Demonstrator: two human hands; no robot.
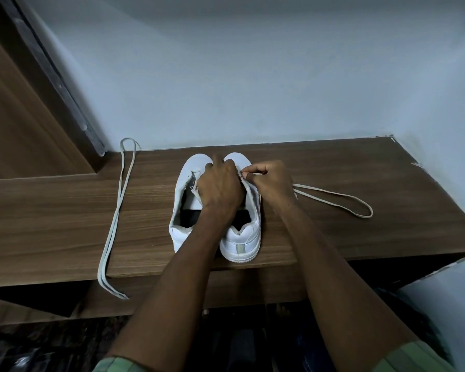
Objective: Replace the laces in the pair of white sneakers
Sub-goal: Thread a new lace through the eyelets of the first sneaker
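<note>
Two white sneakers stand side by side on a wooden shelf (333, 232), heels toward me. The left sneaker (184, 183) has no lace in it. My left hand (219, 187) grips the upper of the right sneaker (243, 237) near its tongue. My right hand (271, 181) pinches a cream lace (341, 200) at the right sneaker's eyelets; the lace loops out to the right across the shelf. A second pale lace (116, 210) lies doubled on the shelf at the left, its ends hanging over the front edge.
A pale wall rises right behind the shelf. A brown wooden door (16, 103) and its frame stand at the left. Below the shelf's front edge it is dark, with dim objects on the floor.
</note>
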